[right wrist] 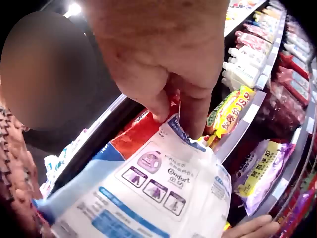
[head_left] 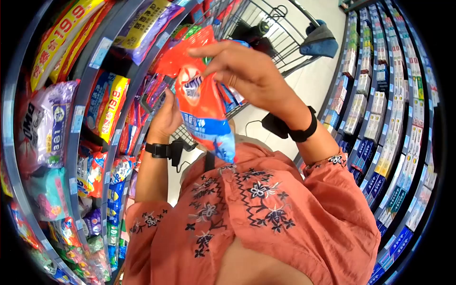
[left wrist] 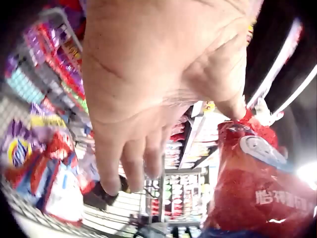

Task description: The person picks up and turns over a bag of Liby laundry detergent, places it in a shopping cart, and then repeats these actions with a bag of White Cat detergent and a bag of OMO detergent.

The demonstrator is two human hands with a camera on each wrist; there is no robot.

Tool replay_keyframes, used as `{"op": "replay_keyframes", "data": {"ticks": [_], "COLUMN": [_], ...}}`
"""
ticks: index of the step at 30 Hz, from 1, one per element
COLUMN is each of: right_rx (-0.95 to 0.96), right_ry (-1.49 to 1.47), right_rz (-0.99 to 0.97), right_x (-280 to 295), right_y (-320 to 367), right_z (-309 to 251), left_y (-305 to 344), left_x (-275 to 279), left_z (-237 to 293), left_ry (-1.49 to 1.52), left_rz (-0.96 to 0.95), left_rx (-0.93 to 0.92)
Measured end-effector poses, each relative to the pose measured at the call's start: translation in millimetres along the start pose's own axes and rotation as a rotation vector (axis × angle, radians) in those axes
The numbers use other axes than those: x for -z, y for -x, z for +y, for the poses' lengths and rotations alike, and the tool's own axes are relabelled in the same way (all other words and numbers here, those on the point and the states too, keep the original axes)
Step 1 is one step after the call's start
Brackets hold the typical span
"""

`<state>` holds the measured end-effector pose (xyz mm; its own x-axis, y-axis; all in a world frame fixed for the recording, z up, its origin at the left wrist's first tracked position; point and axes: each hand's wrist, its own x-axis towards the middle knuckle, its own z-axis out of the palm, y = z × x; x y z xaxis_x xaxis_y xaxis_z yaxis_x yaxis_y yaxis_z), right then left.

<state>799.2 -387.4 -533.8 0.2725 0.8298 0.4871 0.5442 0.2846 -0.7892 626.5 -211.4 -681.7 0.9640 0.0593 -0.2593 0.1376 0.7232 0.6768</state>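
I see the right hand (head_left: 242,71) pinching the red-and-blue plastic detergent pouch (head_left: 204,109) by its top so it hangs readable; the left hand (head_left: 164,118), at nine o'clock, steadies it with loose fingers.

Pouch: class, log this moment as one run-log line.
right hand pinches red pouch by its top | left hand touches its side | shelves alongside | cart behind

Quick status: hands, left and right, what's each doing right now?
Left hand: open, fingers relaxed, beside the red pouch; contact unclear.
Right hand: pinching the top edge of the red pouch.
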Motion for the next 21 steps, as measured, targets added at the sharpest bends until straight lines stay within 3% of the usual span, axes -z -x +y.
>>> {"op": "replay_keyframes", "data": {"ticks": [3,5,6,9,16,19,21], "right_rx": [-0.070,-0.163,-0.180,-0.323,-0.580,-0.727,-0.721], "right_ry": [-0.170,-0.215,-0.244,-0.391,-0.550,-0.763,-0.663], "right_rz": [0.073,0.078,0.102,0.183,0.416,0.093,-0.071], "right_x": [-12,-17,-20,-31,-62,-69,-83], "right_y": [-4,-2,-2,-1,-9,0,8], "right_z": [23,34,43,55,47,59,60], "left_y": [17,24,35,47,72,83,91], "left_x": [-3,-13,-12,-25,-21,-20,-17], "left_z": [-5,-7,2,17,37,46,51], "left_ry": [0.270,0.180,0.223,-0.060,-0.131,-0.155,-0.148], "left_rz": [-0.090,0.101,0.084,0.218,0.374,0.471,0.512], "left_rx": [-0.068,-0.175,-0.146,-0.222,-0.402,-0.489,-0.515]}}
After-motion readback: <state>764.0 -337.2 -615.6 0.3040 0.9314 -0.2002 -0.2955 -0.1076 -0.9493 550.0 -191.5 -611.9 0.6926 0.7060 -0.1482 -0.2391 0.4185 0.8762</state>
